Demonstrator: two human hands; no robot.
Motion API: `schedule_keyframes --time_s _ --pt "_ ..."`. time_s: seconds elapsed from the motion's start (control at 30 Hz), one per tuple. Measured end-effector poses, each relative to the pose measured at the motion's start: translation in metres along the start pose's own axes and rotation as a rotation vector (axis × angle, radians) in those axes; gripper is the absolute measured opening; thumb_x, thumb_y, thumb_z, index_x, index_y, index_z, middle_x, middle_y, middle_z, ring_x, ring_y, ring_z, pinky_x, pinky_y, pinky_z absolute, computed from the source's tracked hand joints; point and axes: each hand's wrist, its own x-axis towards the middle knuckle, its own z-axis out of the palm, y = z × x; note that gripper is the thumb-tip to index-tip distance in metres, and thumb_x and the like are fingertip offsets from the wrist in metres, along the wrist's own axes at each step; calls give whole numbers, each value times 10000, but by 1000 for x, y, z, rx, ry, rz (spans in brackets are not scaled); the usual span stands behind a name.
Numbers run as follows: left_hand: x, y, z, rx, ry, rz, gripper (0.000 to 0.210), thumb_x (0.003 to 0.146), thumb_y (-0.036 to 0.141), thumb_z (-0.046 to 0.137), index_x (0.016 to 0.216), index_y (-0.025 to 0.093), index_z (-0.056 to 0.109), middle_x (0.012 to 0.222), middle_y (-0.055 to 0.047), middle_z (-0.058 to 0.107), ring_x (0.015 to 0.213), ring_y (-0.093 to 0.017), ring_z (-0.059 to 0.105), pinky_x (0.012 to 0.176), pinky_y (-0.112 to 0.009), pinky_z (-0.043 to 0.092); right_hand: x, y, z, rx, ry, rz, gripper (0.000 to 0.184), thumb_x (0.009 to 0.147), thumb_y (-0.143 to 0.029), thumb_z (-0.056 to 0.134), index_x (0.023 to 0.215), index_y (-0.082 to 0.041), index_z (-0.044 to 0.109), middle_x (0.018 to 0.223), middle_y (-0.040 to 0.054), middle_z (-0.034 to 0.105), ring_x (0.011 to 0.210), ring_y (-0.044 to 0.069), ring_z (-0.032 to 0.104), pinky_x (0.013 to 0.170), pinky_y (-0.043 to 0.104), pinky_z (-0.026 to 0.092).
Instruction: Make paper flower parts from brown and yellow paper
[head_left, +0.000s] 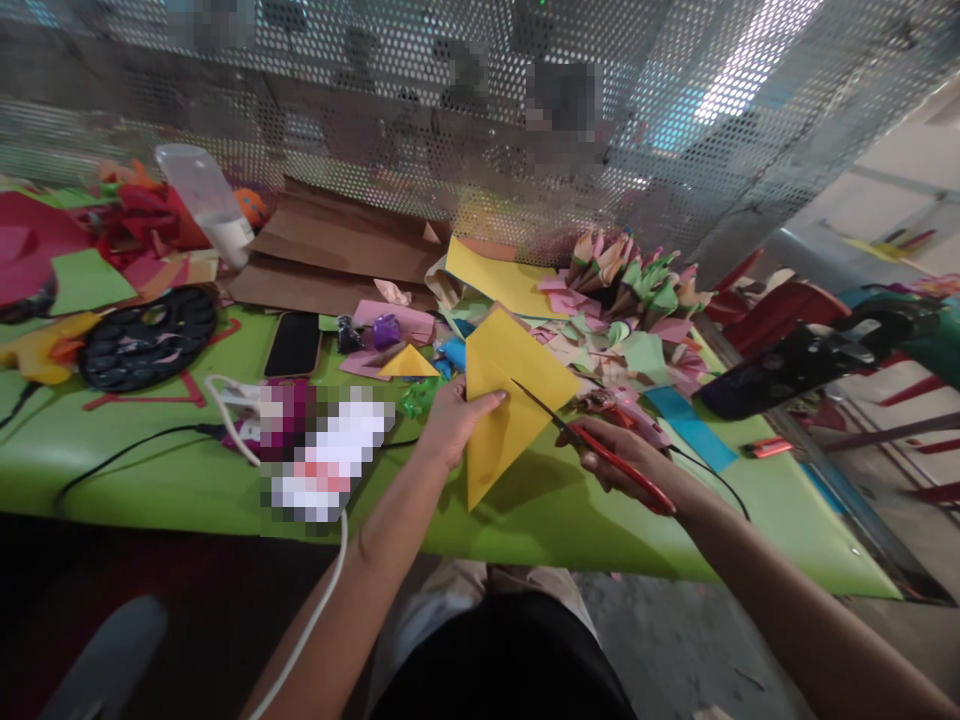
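My left hand (454,418) pinches the left edge of a yellow sheet of paper (517,375), thumb on top, holding it above the green table. The sheet has a pointed lower corner and its surface faces me. My right hand (611,450) is closed around the red handles of a pair of scissors (626,470). Their dark blades point up and left and lie against the sheet, reaching toward its middle. A small yellow paper triangle (409,362) rests on the table left of the sheet.
Paper scraps (622,350) and folded paper flowers (637,265) lie behind the sheet. Brown cardboard (337,245), a plastic bottle (202,200) and a black phone (293,345) are to the left. A lit, blurred screen (330,460) is near the front. A blue strip (691,425) and red lighter (766,447) lie right.
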Motion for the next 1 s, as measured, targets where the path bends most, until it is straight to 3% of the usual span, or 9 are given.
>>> schedule_keyframes --time_s 0.23,0.6,0.73,0.87,1.0 --pt "0 -1 -1 0 -19 -1 481 426 313 957 831 154 754 852 -92 800 737 -272 738 774 -424 587 4 8 1 56 0 59 570 797 -675 681 1058 -169 647 665 -51 452 466 60 377 394 190 303" --pt "0 0 0 -3 -6 1 477 410 310 965 813 157 760 840 -82 799 751 -266 735 783 -415 582 5 11 4 59 11 67 527 826 -648 661 1040 -167 629 632 -62 436 437 58 357 386 194 278" --pt "-1 1 0 0 -13 0 462 415 311 962 802 155 762 829 -79 798 733 -254 730 774 -400 580 4 13 1 -20 19 18 582 835 -711 618 1053 -172 636 677 -27 497 495 90 435 409 208 363" --pt "-2 1 0 16 -46 -22 452 425 298 956 813 156 774 862 -95 805 742 -264 737 772 -404 586 1 8 -2 -120 24 -72 572 876 -714 561 1068 -182 646 845 59 609 719 177 576 533 256 514" --pt "-2 -1 0 35 -88 -45 446 424 316 961 794 158 768 882 -92 807 746 -258 739 773 -400 596 2 4 -1 -147 20 -84 599 897 -708 530 1154 -179 645 995 104 657 800 199 614 583 268 541"
